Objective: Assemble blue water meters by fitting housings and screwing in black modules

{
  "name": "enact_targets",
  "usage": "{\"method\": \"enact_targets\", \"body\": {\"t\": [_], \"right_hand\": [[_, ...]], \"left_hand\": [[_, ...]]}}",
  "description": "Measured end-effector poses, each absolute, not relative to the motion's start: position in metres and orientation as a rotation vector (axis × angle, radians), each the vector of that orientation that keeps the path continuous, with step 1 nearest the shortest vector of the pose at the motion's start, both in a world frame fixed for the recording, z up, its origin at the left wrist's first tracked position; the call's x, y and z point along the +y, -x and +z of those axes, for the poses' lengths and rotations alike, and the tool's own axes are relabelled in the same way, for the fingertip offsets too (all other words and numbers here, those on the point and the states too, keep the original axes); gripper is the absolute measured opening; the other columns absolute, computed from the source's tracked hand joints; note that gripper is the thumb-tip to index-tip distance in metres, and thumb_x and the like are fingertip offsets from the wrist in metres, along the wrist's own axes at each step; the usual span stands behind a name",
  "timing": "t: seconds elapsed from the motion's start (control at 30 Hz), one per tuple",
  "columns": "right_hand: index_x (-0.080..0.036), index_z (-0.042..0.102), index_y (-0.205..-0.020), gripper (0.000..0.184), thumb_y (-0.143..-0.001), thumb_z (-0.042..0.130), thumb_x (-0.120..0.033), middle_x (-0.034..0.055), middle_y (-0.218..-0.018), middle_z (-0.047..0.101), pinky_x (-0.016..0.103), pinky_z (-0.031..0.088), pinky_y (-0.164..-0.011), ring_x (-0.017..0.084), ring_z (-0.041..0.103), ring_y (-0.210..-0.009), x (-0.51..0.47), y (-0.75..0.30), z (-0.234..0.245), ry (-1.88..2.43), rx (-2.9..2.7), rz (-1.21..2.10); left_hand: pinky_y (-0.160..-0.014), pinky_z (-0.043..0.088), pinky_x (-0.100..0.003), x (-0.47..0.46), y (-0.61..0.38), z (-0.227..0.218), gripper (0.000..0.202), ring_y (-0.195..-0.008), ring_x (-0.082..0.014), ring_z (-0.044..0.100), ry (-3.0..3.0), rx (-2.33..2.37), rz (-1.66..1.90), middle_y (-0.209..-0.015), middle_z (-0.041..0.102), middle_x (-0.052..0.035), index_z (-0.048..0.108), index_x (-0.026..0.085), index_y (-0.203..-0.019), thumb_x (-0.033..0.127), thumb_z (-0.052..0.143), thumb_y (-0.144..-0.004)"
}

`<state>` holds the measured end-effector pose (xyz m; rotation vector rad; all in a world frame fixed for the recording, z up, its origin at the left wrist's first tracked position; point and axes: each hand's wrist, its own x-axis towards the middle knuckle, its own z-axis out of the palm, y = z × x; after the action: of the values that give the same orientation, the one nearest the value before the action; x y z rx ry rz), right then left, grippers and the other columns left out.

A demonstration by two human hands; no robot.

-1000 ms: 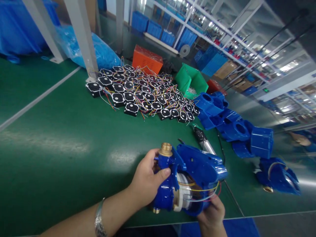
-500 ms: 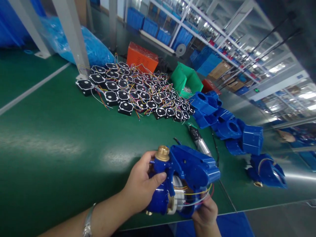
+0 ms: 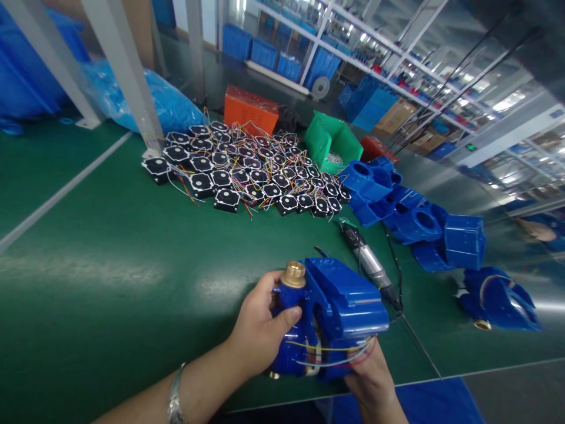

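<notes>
Housing [image 3: 348, 294] closer to blue body [image 3: 289, 354]

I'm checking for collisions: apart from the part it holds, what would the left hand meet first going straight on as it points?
Likely the blue cover, just beyond the blue body in the left hand's grip; whether the two parts already touch is unclear.

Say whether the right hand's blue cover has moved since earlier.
Yes: the blue cover moved left, toward the brass-necked body, baring more of the resting power tool.
</notes>
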<state>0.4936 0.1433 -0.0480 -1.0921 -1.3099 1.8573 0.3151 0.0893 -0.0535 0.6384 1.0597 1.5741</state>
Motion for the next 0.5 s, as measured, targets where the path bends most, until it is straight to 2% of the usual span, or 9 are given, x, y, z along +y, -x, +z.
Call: {"method": "enact_targets", "body": {"t": [0.23,0.5], "right_hand": [[-0.018,0.052,-0.112,0.070,-0.052,0.080,-0.039,0.0084,-0.090,0.059,0.033,0.048,-0.077,0.025,0.056,-0.085,0.134,-0.483,-0.049,1.074,-1.126,1.978],[-0.023,0.059,-0.106,0.065,-0.048,0.080,-0.040,0.0072,-0.089,0.060,0.042,0.045,-0.082,0.029,0.057,-0.083,0.146,-0.497,-0.059,1.047,-1.073,1.915]], "left_hand": [[-0.077,0.043,-0.028,0.089,-0.313,-0.052,0.038,-0.086,-0.0167,0.057,-0.611,1.040,1.606,-0.095,0.059,-0.0033,0.044,0.018,-0.106,0.025,0.061,-0.073],[-0.073,0.043,-0.026,0.088,-0.314,-0.050,0.033,-0.081,-0.0145,0.056,-0.537,0.959,1.637,-0.090,0.058,-0.0017,0.046,0.019,-0.102,0.022,0.061,-0.072]]}}
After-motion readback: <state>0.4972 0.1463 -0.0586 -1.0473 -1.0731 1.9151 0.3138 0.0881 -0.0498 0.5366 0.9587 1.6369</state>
